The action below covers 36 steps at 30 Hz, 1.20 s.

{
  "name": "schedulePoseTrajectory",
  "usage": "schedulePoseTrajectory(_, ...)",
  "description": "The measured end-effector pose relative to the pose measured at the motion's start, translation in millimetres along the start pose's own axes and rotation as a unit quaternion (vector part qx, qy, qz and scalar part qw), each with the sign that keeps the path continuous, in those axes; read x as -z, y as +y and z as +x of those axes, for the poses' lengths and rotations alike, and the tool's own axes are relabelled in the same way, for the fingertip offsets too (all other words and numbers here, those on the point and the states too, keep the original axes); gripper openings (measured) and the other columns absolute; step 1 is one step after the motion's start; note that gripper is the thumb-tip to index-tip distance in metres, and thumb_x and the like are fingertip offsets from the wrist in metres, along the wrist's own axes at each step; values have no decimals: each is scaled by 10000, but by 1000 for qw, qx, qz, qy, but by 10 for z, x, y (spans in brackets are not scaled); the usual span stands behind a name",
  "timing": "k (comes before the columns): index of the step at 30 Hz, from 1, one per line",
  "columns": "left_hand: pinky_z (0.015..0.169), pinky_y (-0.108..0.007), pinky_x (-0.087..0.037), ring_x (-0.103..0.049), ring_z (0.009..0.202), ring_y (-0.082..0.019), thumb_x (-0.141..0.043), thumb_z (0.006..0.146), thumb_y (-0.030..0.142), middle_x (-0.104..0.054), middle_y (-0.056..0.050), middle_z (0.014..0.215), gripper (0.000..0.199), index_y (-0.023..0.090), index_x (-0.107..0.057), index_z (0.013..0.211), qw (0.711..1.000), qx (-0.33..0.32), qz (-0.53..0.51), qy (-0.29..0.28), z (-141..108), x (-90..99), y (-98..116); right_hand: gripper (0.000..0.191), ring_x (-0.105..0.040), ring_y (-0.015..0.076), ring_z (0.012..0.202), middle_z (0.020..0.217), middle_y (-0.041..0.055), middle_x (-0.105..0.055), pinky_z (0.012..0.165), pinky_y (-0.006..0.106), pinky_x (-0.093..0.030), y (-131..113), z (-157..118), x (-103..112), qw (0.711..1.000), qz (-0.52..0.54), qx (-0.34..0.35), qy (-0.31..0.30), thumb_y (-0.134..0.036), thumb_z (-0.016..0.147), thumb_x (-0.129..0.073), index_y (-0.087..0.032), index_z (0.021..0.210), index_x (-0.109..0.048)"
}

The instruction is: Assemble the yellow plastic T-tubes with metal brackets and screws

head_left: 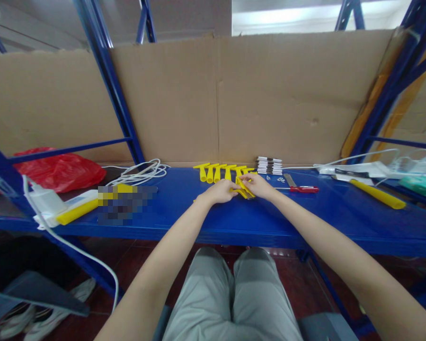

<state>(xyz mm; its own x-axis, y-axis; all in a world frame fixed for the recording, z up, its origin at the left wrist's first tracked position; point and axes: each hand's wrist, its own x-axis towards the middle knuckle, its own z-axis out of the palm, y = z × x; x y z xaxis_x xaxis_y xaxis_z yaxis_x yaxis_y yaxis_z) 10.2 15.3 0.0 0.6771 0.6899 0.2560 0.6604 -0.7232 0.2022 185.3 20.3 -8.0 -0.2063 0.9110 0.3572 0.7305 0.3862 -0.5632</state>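
Both of my hands meet over the blue shelf top [262, 220], around a small yellow plastic piece [247, 192]. My left hand [223, 192] pinches its left side, fingers closed. My right hand [257, 184] has its fingers closed on the piece's upper right part. Just behind my hands, several yellow T-shaped pieces [217, 173] stand in a row. A stack of white and dark strips [269, 166] lies behind my right hand, with small metal bits [280, 180] in front of it. To the right rests a screwdriver with a red handle [304, 189], beside a short grey strip [289, 180].
At the left are a red plastic bag [62, 169], coiled white cable [142, 174], a white adapter [48, 201] and a yellow tube [78, 210]. Another yellow tube [378, 194] lies at the right near white packaging [365, 169]. Cardboard [270, 99] stands behind; blue posts rise at both sides.
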Motion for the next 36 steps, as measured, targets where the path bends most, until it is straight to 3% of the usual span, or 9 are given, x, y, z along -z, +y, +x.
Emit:
schedulePoseTrajectory(3, 830, -282, -477, -667, 857, -189, -531, 836, 174, -740, -68, 1022, 317, 178, -718, 1092, 1000, 2, -16, 4, 7, -21, -14, 330, -606, 197, 1061, 1144, 117, -670, 948, 332, -445, -18, -14, -4, 997, -71, 39, 9, -122, 892, -446, -149, 1129, -674)
schedulePoseTrajectory(9, 815, -265, -481, -663, 825, -175, -541, 836, 187, -747, -41, 1003, 324, 200, -716, 1108, 999, 5, -29, 19, 6, -13, -23, 325, -573, 207, 1058, 1097, 113, -646, 950, 333, -420, -30, -50, 60, 985, -143, 96, 9, -208, 925, -438, -171, 1123, -694)
schedulePoseTrajectory(16, 815, -279, -480, -670, 839, -187, -527, 852, 171, -741, -69, 1021, 327, 179, -711, 1122, 1000, 11, -12, 17, -3, -2, -9, 305, -595, 180, 772, 780, 63, -663, 770, 273, -426, -153, -143, 183, 970, -174, 139, -98, -275, 938, -448, -147, 911, -723)
schedulePoseTrajectory(27, 870, -305, -481, -675, 884, -192, -543, 849, 173, -741, -66, 1016, 311, 190, -709, 1112, 999, 11, -3, 35, 12, -40, -53, 348, -636, 199, 861, 942, 131, -714, 818, 276, -439, -179, -118, 63, 970, -215, 91, -65, -216, 956, -368, -114, 1053, -685)
schedulePoseTrajectory(36, 881, -334, -494, -678, 945, -217, -532, 846, 154, -736, -88, 1039, 325, 185, -709, 1117, 998, 17, 34, 44, 27, -78, -14, 424, -637, 246, 941, 1019, 213, -685, 830, 314, -450, -191, -136, -4, 964, -250, 74, -59, -178, 959, -298, -3, 1235, -569)
